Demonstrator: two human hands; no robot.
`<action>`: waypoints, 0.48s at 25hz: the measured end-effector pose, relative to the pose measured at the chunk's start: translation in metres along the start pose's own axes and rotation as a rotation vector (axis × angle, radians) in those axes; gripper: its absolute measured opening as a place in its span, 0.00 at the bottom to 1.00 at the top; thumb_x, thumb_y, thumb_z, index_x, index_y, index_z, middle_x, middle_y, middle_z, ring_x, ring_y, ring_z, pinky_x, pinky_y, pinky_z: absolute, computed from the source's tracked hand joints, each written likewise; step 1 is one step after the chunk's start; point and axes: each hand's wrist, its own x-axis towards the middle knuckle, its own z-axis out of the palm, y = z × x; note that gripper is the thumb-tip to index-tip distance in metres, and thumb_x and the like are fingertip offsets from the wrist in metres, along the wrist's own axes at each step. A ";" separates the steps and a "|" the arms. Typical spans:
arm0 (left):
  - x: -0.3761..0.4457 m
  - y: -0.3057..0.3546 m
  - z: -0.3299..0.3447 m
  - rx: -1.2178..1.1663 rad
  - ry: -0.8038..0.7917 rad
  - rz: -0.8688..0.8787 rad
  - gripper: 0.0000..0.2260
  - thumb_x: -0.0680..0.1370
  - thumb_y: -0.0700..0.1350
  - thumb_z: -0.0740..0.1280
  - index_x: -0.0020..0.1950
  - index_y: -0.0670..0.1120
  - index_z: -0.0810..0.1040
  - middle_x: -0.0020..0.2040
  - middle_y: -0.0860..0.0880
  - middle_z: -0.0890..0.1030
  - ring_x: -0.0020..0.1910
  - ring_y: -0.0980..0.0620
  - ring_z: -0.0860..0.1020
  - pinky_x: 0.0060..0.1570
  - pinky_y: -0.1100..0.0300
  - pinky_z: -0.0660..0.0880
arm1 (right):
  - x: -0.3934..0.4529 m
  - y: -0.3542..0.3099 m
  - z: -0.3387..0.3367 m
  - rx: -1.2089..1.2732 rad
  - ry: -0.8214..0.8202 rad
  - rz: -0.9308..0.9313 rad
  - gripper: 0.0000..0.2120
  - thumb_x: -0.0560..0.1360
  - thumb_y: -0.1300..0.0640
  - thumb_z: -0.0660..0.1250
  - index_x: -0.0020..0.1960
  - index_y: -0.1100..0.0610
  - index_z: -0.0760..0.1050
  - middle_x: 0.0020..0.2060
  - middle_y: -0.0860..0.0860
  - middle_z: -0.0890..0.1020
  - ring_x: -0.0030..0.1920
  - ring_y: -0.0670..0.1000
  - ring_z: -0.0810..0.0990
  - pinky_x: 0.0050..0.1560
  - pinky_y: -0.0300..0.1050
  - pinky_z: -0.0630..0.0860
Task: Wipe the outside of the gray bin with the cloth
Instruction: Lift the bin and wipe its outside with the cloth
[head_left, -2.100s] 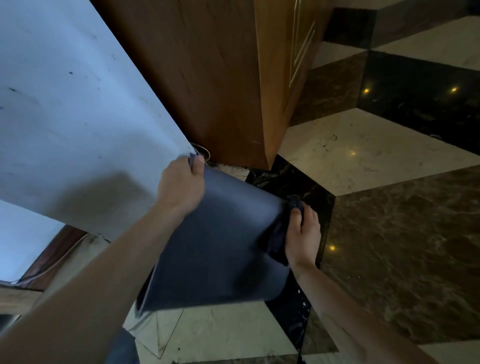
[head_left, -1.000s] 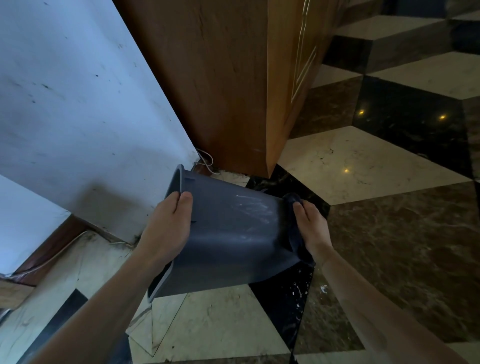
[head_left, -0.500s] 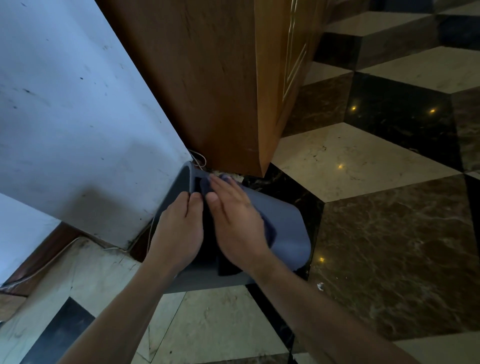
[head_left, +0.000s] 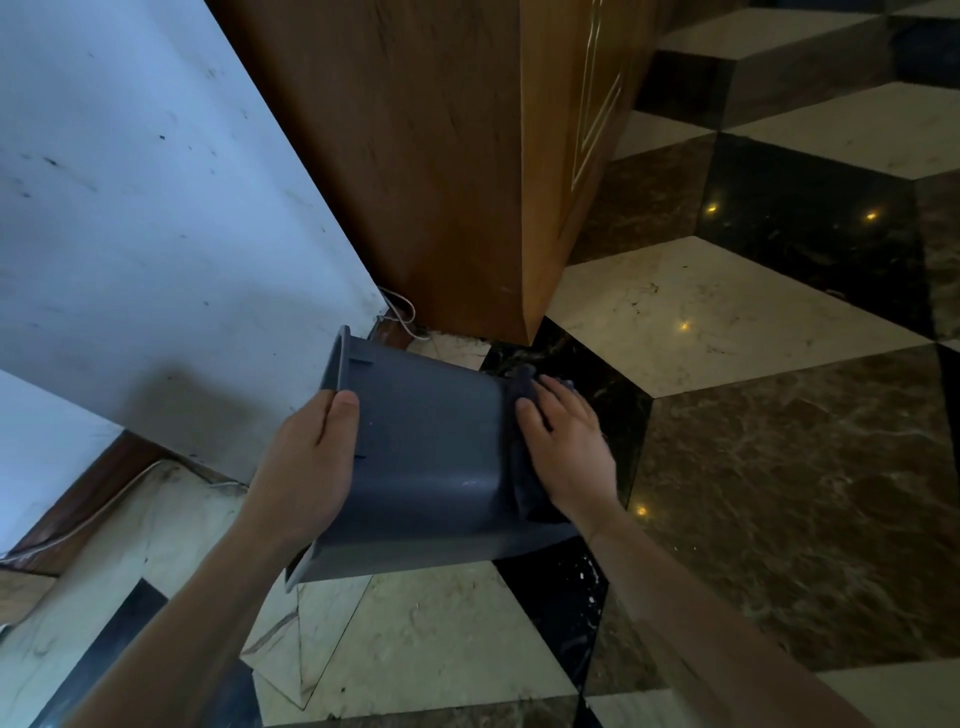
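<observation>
Head camera view is looking down at a person's two bare hands working on a gray bin (head_left: 431, 457), which is being held tipped on its side above a marble floor (head_left: 753, 322) of cream, brown and black tiles. Its open rim is pointing away from the wooden cabinet (head_left: 441, 156), toward the white wall (head_left: 145, 218) on the bin's rim side, and its closed base is pointing the opposite way. The left hand (head_left: 311, 467) is making a closed grip on the bin's rim, thumb lying on the outer wall just beside the lip, fingers curling out of sight around the edge. At the base end of the bin, the right hand (head_left: 566, 447) is pressing a dark cloth (head_left: 524, 478) flat against the outside, fingers spread and extended over it, so this grip is lying open on the cloth rather than clenching it. The cloth is bunching between palm and bin, near the bottom corner. A thin white cable (head_left: 402, 312) is lying on the floor just beyond the bin's rim, at the foot of the cabinet.
</observation>
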 end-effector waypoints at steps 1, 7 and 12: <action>0.000 -0.001 -0.001 -0.008 -0.002 -0.003 0.20 0.83 0.51 0.51 0.42 0.40 0.73 0.37 0.39 0.77 0.36 0.41 0.75 0.32 0.56 0.66 | 0.004 0.012 -0.003 0.042 0.014 0.070 0.21 0.82 0.47 0.57 0.70 0.53 0.73 0.71 0.51 0.73 0.73 0.54 0.66 0.73 0.48 0.61; -0.001 -0.001 -0.009 -0.091 -0.119 -0.077 0.17 0.83 0.53 0.52 0.45 0.45 0.75 0.40 0.45 0.81 0.38 0.48 0.80 0.33 0.60 0.71 | 0.007 0.049 -0.018 0.214 0.027 0.336 0.17 0.82 0.47 0.58 0.64 0.55 0.76 0.59 0.58 0.80 0.59 0.60 0.78 0.58 0.51 0.73; 0.005 -0.005 -0.019 -0.254 -0.222 -0.270 0.13 0.82 0.53 0.55 0.48 0.54 0.79 0.37 0.59 0.85 0.33 0.60 0.83 0.30 0.63 0.73 | -0.009 0.036 -0.018 0.105 0.108 0.193 0.13 0.83 0.51 0.57 0.56 0.57 0.77 0.57 0.56 0.79 0.56 0.60 0.78 0.51 0.49 0.72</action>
